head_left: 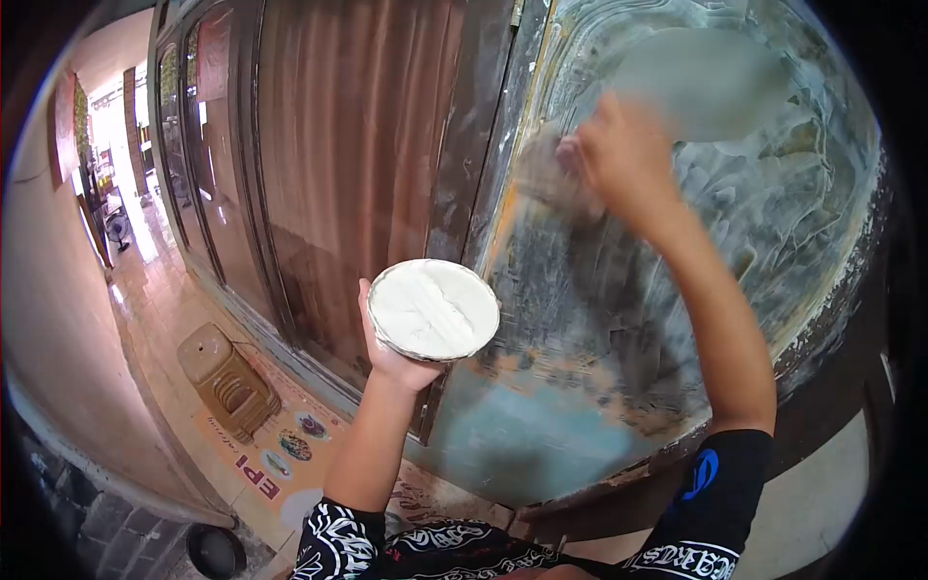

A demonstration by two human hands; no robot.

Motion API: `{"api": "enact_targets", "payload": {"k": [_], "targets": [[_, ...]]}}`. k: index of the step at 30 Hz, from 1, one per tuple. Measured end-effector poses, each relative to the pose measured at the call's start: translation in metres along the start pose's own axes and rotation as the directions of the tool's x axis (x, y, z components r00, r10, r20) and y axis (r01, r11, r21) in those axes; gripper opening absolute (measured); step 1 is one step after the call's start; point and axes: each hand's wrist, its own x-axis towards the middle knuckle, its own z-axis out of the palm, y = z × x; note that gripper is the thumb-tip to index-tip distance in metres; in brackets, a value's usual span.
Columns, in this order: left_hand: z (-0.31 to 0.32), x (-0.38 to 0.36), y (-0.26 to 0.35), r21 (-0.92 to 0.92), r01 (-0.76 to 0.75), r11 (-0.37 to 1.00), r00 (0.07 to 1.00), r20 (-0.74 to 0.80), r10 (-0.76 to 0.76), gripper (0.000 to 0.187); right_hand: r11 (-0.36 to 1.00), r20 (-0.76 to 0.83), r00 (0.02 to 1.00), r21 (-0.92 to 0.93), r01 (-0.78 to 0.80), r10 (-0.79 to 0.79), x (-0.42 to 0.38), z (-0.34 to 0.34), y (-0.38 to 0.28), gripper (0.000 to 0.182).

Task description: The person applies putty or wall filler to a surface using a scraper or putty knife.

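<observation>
My left hand [389, 360] supports a round, shallow container of white paste [432, 311] from below and its left side. The paste fills it nearly to the rim, with a raised ridge across its surface. My right hand [623, 159] is lifted to the upper part of a door panel [773, 193] smeared with whitish-grey streaks. Its fingers are curled and blurred by motion. A brownish smear shows beside the fingers, but I cannot make out what they grip. A smooth, blurred grey patch [704, 85] appears just behind and right of the hand.
Left of the panel stands a dark-framed glass door with a brown curtain [358, 145] behind it. A brown plastic stool [227, 377] lies on the tiled floor by a printed banner [280, 454]. A dark round basin [215, 551] sits at lower left. Far back is a fan [118, 228].
</observation>
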Motion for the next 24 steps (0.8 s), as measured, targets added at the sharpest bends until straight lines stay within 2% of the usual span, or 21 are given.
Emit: {"api": "enact_targets", "payload": {"k": [1,2,5,6,8,10,11,13,14,15,16,17,18,19,21,23,24], "targets": [[-0.001,-0.003,0.001,0.003,-0.012,1.000,1.000,-0.015,0.013,0.082,0.996,0.037,0.995,0.031,0.088,-0.090,-0.015,0.020,-0.016,0.029],[-0.004,-0.005,0.003,-0.075,0.023,0.997,0.995,0.097,-0.016,0.080,0.983,0.095,0.984,0.124,0.138,-0.150,-0.023,0.037,-0.021,0.027],[-0.006,-0.007,0.007,0.016,-0.018,1.000,0.998,0.054,0.017,0.079,0.998,0.033,0.998,0.020,0.057,-0.057,-0.001,0.046,-0.003,0.026],[-0.006,-0.007,0.008,0.019,-0.022,1.000,0.998,0.057,0.021,0.079,0.994,-0.083,0.996,-0.109,0.006,-0.015,0.015,0.039,0.017,0.026],[-0.005,-0.009,0.011,-0.018,-0.029,0.999,0.998,0.060,0.030,0.079,0.980,-0.265,0.954,-0.095,-0.174,0.143,0.045,0.008,0.056,0.025],[-0.006,-0.011,0.014,0.003,-0.049,0.999,0.998,0.030,0.049,0.079,0.960,-0.465,0.868,-0.116,-0.256,0.175,0.062,-0.008,0.089,0.026],[-0.007,-0.013,0.015,0.023,-0.064,0.998,0.998,0.001,0.064,0.080,0.960,-0.463,0.869,-0.113,-0.255,0.176,0.059,-0.006,0.088,0.026],[-0.003,-0.015,0.015,0.058,-0.081,0.995,0.995,-0.058,0.084,0.080,0.985,-0.401,0.900,0.059,-0.160,0.170,0.043,-0.013,0.069,0.024],[-0.002,-0.017,0.014,0.092,-0.091,0.992,0.988,-0.113,0.102,0.081,0.995,-0.339,0.937,0.085,-0.058,0.083,0.028,-0.008,0.043,0.027],[-0.002,-0.017,0.014,0.090,-0.093,0.992,0.988,-0.114,0.103,0.081,0.998,-0.148,0.989,0.060,-0.005,0.014,0.008,-0.010,0.012,0.029],[-0.003,-0.018,0.013,0.100,-0.096,0.990,0.987,-0.117,0.107,0.080,0.998,0.214,0.977,0.058,0.007,-0.019,-0.008,-0.013,-0.023,0.029],[-0.004,-0.018,0.014,0.110,-0.098,0.989,0.987,-0.118,0.111,0.080,0.971,0.117,0.976,0.180,0.159,-0.182,-0.037,0.017,-0.040,0.027],[-0.009,-0.020,0.015,0.066,-0.093,0.993,0.993,-0.062,0.097,0.084,0.946,0.162,0.952,0.240,0.217,-0.259,-0.055,0.040,-0.052,0.025],[-0.010,-0.022,0.013,0.067,-0.093,0.993,0.993,-0.062,0.097,0.084,0.940,0.181,0.928,0.159,0.301,-0.327,-0.070,0.070,-0.056,0.023],[-0.009,-0.022,0.013,0.031,-0.103,0.994,0.991,-0.088,0.105,0.084,0.953,0.168,0.946,0.170,0.250,-0.278,-0.057,0.075,-0.042,0.024],[-0.009,-0.022,0.012,0.049,-0.106,0.993,0.991,-0.071,0.110,0.083,0.998,0.028,0.998,-0.037,0.059,-0.058,-0.015,0.047,-0.006,0.026],[-0.007,-0.022,0.012,0.064,-0.112,0.992,0.988,-0.098,0.118,0.083,0.998,-0.088,0.996,-0.060,-0.005,0.000,0.003,0.028,0.021,0.029]]}}
